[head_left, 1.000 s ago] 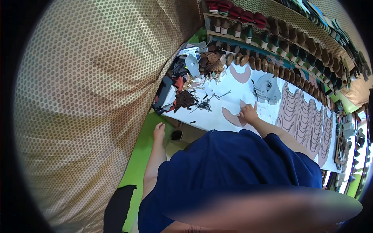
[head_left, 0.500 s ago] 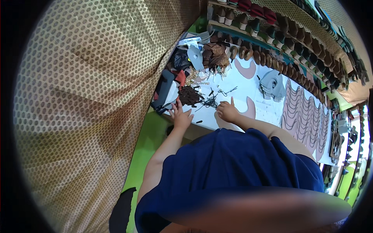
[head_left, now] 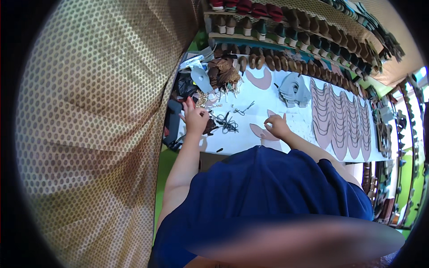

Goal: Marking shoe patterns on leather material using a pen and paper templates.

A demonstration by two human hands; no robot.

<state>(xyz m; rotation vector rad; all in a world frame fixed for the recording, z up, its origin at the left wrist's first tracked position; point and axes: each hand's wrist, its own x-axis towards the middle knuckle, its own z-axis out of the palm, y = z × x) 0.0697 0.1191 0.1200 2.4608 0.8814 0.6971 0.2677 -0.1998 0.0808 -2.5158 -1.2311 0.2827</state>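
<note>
My left hand (head_left: 195,119) is raised over the left part of the white-topped table. Its thumb and forefinger curl together into a ring while the other fingers stretch out; anything in the pinch is too small to make out. Dark brown strips (head_left: 208,128) lie partly hidden behind that hand. Beside them is a tangle of black cords (head_left: 229,125). Over the table's near edge, my right hand (head_left: 279,128) has its thumb and forefinger drawn together, with one finger sticking up. Whether it holds anything is hidden. Just by it lies a pinkish curved cut piece (head_left: 259,131).
A grey stack of curved pieces (head_left: 294,90) lies further back. Rows of overlapping pinkish pieces (head_left: 340,117) cover the table's right. Brown shoes (head_left: 279,62) line the far edge below shoe shelves (head_left: 270,39). A patterned curtain (head_left: 103,116) hangs at left, near piled scraps (head_left: 221,73).
The view has shifted, so the table sits further left. My left hand has lifted, going from spread fingers to a pinch. My right hand has moved rightward, away from the black cords.
</note>
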